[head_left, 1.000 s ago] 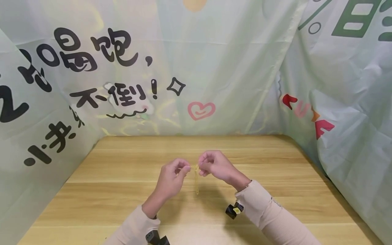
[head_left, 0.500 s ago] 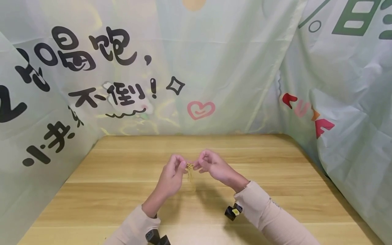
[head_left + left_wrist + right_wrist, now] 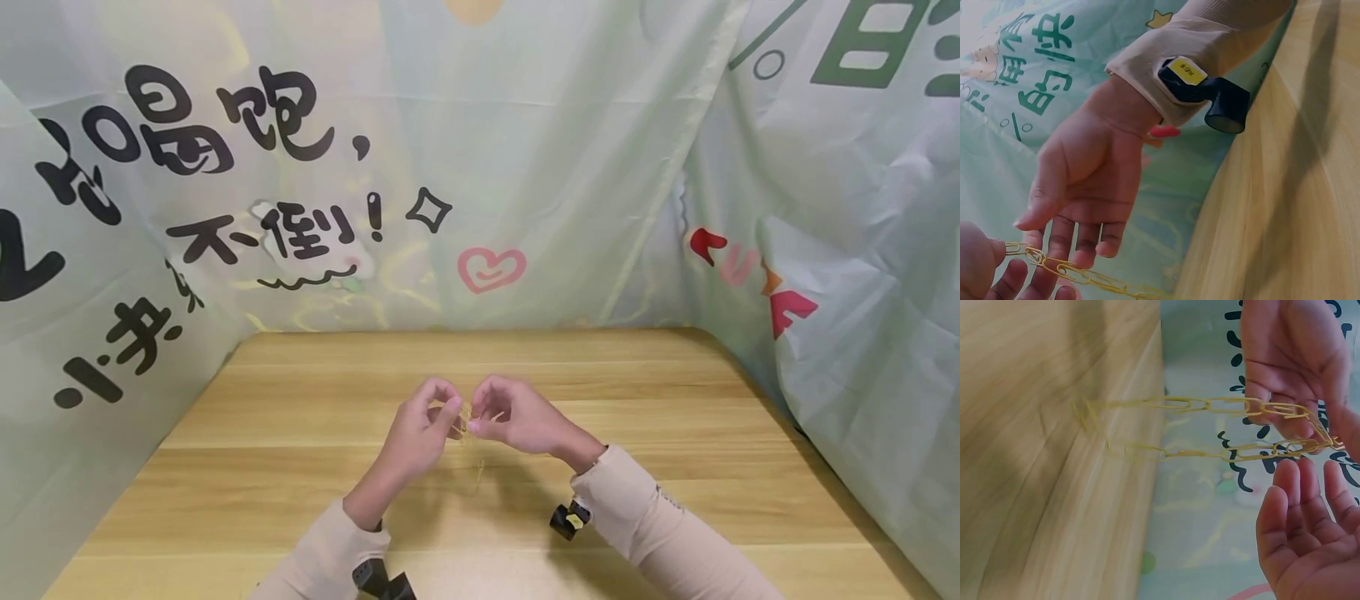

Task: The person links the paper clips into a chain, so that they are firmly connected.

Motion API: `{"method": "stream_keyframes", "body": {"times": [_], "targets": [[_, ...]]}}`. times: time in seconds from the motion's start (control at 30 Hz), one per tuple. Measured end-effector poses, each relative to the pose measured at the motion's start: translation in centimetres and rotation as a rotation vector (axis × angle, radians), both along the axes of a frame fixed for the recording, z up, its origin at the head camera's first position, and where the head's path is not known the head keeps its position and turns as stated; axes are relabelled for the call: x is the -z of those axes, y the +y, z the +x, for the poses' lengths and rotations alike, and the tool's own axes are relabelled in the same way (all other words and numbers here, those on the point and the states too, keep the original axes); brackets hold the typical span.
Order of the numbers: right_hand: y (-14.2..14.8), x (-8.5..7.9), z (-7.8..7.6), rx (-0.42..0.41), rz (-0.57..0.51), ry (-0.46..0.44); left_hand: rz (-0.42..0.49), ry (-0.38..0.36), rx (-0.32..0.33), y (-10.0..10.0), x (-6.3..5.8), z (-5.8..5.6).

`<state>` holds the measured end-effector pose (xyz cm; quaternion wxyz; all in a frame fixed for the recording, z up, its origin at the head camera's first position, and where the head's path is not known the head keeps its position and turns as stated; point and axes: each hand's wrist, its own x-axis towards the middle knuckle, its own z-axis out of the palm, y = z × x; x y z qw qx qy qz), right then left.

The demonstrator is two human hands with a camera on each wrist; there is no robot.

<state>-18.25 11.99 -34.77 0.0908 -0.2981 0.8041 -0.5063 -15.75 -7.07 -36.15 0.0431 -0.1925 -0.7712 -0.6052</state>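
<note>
A chain of yellow paper clips (image 3: 1179, 400) dangles in a loop over the table, its lower end blurred in the right wrist view. My left hand (image 3: 416, 429) pinches one paper clip (image 3: 1015, 248) at the top of the chain between thumb and fingertips. Close beside it, my right hand (image 3: 528, 421) has its thumb and fingers apart, loosely bent around the chain's upper part. In the left wrist view the upper clips (image 3: 1072, 272) pass right by the right fingers; whether they touch is hard to tell.
A wood-grain table (image 3: 337, 367) lies beneath both hands. Printed cloth (image 3: 570, 208) hangs behind it and on both sides. A black wrist camera (image 3: 572, 518) sits on the right sleeve, another (image 3: 382, 581) on the left.
The hands have drawn closer together and shifted slightly left. The right thumb has dropped away from its fingertips, and the lower chain has swung.
</note>
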Motion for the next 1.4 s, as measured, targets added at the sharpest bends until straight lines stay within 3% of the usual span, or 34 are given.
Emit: {"method": "stream_keyframes", "body": {"times": [0.13, 0.33, 0.5, 0.77, 0.93, 1.03, 1.17, 1.27, 1.4], "targets": [[-0.1, 0.3, 0.0, -0.015, 0.032, -0.004, 0.019, -0.036, -0.005, -0.1, -0.2, -0.1], [-0.3, 1.1, -0.3, -0.097, 0.111, 0.088, 0.053, -0.069, -0.014, -0.3, -0.4, -0.3], [-0.5, 1.6, -0.1, -0.13, 0.101, 0.082, 0.094, -0.106, 0.0, -0.4, -0.3, -0.3], [0.3, 1.2, 0.1, -0.068, 0.109, 0.043, 0.122, -0.173, 0.029, -1.0, -0.2, -0.5], [1.3, 0.7, 0.0, -0.037, 0.056, -0.011, 0.071, -0.191, 0.041, -1.5, -0.3, -0.4], [1.8, 0.3, -0.1, -0.009, 0.045, -0.023, 0.008, -0.164, 0.075, -1.8, -0.4, -0.3], [2.6, -0.4, -0.1, 0.009, 0.035, -0.003, -0.094, -0.067, 0.098, -1.9, -0.2, -0.4], [3.0, -0.7, 0.0, 0.014, 0.03, 0.019, -0.144, -0.02, 0.057, -1.8, -0.1, -0.4], [3.4, -0.9, 0.0, 0.041, 0.027, 0.024, -0.138, -0.007, -0.019, -1.8, 0.0, -0.3]]}}
